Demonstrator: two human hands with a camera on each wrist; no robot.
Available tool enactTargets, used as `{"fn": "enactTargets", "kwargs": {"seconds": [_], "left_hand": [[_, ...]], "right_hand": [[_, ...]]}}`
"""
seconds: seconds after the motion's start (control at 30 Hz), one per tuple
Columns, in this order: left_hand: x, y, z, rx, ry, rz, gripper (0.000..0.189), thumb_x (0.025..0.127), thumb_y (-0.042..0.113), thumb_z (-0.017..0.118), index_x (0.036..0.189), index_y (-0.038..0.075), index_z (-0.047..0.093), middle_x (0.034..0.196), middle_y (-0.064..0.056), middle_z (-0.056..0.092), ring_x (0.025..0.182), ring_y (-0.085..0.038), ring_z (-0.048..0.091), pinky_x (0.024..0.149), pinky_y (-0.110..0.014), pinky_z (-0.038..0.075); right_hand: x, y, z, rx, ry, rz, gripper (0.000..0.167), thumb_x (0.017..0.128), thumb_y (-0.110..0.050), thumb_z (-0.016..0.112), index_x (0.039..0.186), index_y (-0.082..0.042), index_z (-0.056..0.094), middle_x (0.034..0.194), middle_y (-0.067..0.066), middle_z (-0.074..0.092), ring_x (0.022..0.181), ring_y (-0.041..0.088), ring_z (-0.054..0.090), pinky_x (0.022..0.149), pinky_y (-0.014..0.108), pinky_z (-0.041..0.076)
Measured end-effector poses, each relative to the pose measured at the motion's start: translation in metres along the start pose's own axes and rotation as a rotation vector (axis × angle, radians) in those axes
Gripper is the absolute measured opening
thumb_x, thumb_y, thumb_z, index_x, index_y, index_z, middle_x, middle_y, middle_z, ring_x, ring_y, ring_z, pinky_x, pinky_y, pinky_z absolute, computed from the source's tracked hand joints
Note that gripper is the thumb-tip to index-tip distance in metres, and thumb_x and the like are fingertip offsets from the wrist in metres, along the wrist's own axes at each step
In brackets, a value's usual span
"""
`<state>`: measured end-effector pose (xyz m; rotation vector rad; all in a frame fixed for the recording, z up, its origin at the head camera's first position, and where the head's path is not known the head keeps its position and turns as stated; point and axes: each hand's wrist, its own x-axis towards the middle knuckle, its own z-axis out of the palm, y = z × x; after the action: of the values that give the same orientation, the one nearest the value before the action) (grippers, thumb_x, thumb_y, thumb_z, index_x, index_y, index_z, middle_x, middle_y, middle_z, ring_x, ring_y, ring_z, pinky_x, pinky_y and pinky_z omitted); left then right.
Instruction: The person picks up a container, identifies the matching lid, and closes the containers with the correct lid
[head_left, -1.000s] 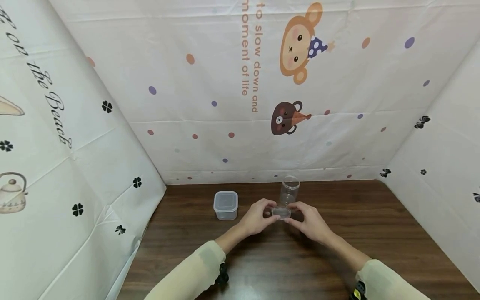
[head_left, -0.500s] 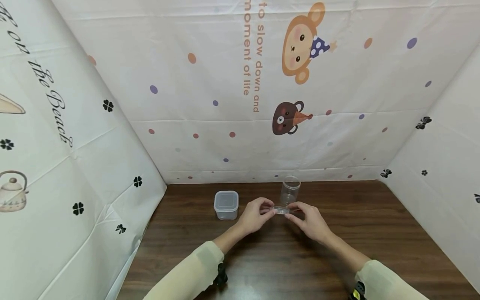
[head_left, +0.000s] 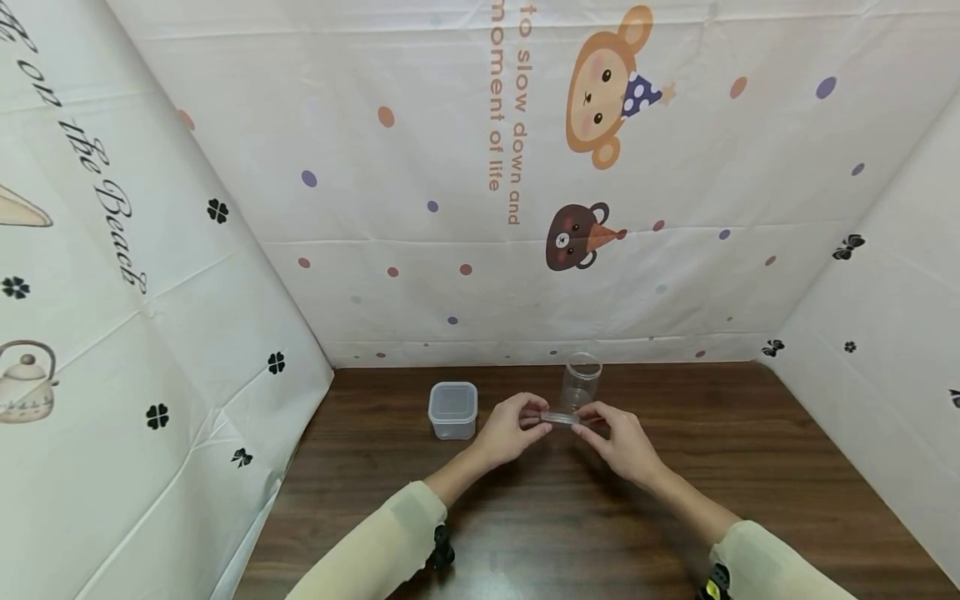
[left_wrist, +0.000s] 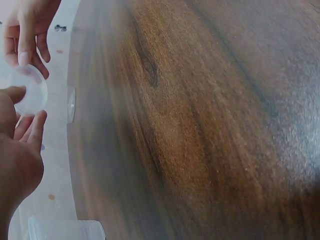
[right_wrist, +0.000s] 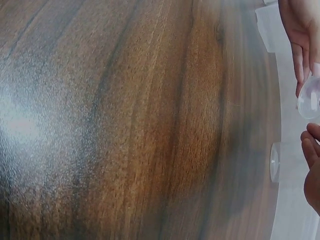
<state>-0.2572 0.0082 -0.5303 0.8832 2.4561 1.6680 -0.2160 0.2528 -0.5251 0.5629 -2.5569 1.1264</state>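
Observation:
A clear round lid is held between both hands, raised off the table and seen nearly edge-on in the head view. My left hand pinches its left side with thumb and fingers, while my right hand pinches the right side. The wrist views show the lid's disc face, as the left wrist view does with the lid between the two hands. Just behind it stands a tall clear cylindrical cup, upright, its lower part partly covered by the right fingers.
A square translucent container with a lid sits left of the left hand. The brown wooden table meets a printed white cloth at the back, with cloth walls on both sides.
The lid has tilted from showing its round face to nearly edge-on in the head view. The hands have stayed almost in place; the cup and square container have not moved.

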Motion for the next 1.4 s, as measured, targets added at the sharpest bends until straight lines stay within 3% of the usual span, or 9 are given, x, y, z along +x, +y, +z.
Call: {"fn": "enactTargets", "kwargs": {"seconds": [0.17,0.37,0.63,0.9,1.2,1.4], "left_hand": [[0.0015,-0.0032,0.0018,-0.011,0.028,0.004,0.022,0.1,0.003,0.074,0.12,0.003,0.067,0.119,-0.008,0.07,0.108,-0.011,0.072,0.09,-0.021,0.058],[0.0011,-0.0043,0.0002,0.035,0.045,-0.011,0.012,0.102,0.012,0.074,0.112,0.011,0.069,0.109,0.0,0.073,0.099,-0.006,0.072,0.085,-0.021,0.059],[0.0009,-0.0055,-0.0009,0.07,0.081,0.006,0.011,0.101,0.017,0.076,0.11,0.014,0.071,0.102,0.005,0.073,0.093,-0.004,0.07,0.081,-0.02,0.059],[0.0011,-0.0031,0.0011,0.061,0.088,0.003,0.011,0.101,0.017,0.076,0.111,0.013,0.072,0.103,0.003,0.073,0.092,-0.004,0.07,0.079,-0.021,0.06],[0.0001,-0.0003,0.0022,0.051,0.163,0.067,0.016,0.098,0.012,0.079,0.112,0.009,0.071,0.106,-0.003,0.072,0.089,-0.008,0.072,0.076,-0.022,0.061],[0.0017,-0.0007,0.0023,0.023,0.168,0.048,0.016,0.098,0.012,0.079,0.113,0.008,0.071,0.105,-0.004,0.072,0.088,-0.006,0.072,0.075,-0.022,0.061]], "right_hand": [[-0.0001,-0.0012,0.0006,0.009,0.007,-0.003,0.016,0.096,-0.007,0.08,0.109,-0.011,0.072,0.104,0.001,0.076,0.098,0.022,0.074,0.086,0.048,0.063],[0.001,-0.0006,0.0013,0.001,0.029,-0.032,0.017,0.095,-0.002,0.08,0.107,-0.012,0.073,0.102,0.001,0.076,0.095,0.021,0.074,0.082,0.05,0.063],[0.0013,0.0001,0.0022,-0.04,0.076,-0.063,0.015,0.094,-0.004,0.081,0.106,-0.012,0.075,0.097,-0.004,0.075,0.089,0.012,0.07,0.076,0.046,0.063],[0.0004,0.0003,0.0021,-0.032,0.108,-0.085,0.018,0.093,0.001,0.08,0.107,-0.009,0.075,0.096,-0.002,0.074,0.087,0.014,0.07,0.073,0.048,0.063],[0.0022,-0.0013,0.0039,-0.014,0.11,-0.097,0.019,0.094,0.001,0.079,0.111,-0.007,0.074,0.095,-0.001,0.073,0.084,0.013,0.069,0.071,0.031,0.062],[0.0038,-0.0025,0.0049,-0.017,0.127,-0.133,0.026,0.092,0.004,0.08,0.117,-0.002,0.072,0.097,0.001,0.071,0.085,0.014,0.068,0.07,0.03,0.062]]}}
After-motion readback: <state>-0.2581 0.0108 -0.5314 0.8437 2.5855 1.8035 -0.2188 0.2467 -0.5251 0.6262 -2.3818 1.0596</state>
